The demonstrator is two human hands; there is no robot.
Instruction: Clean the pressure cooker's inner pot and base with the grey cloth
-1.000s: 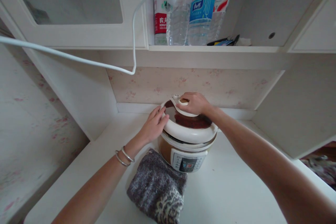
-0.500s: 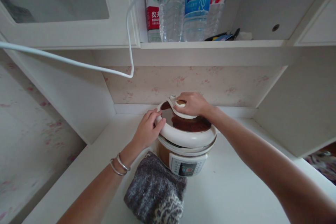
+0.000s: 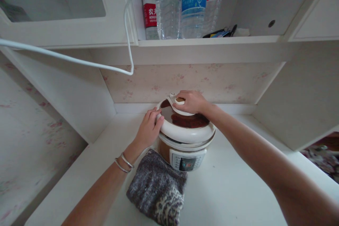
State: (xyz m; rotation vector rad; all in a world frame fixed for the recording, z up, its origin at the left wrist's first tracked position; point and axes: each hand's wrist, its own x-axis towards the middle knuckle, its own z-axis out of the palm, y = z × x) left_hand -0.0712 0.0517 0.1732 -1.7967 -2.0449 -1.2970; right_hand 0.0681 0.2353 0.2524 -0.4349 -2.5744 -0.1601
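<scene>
An electric pressure cooker (image 3: 165, 151) with a control panel on its front stands on the white surface. Its lid (image 3: 190, 122), white-rimmed with a glossy brown top, sits on the body, and a dark gap shows under the front rim. My right hand (image 3: 191, 101) is closed around the white lid handle. At the lid's left edge my left hand (image 3: 148, 127) grips the rim, thumb toward the front and fingers farther back. Two silver bangles circle my left wrist. A folded grey knitted cloth (image 3: 158, 188) lies in front of the cooker, close to its base.
Overhead, a cabinet shelf (image 3: 212, 41) carries several plastic bottles (image 3: 194, 5) and small dark items. A white cable (image 3: 66, 58) hangs across the upper left. Side panels and a flowered back wall (image 3: 169, 83) enclose the white tabletop (image 3: 227, 190).
The whole view has shifted slightly. Both hands keep their places on the lid, and the cooker and cloth look the same.
</scene>
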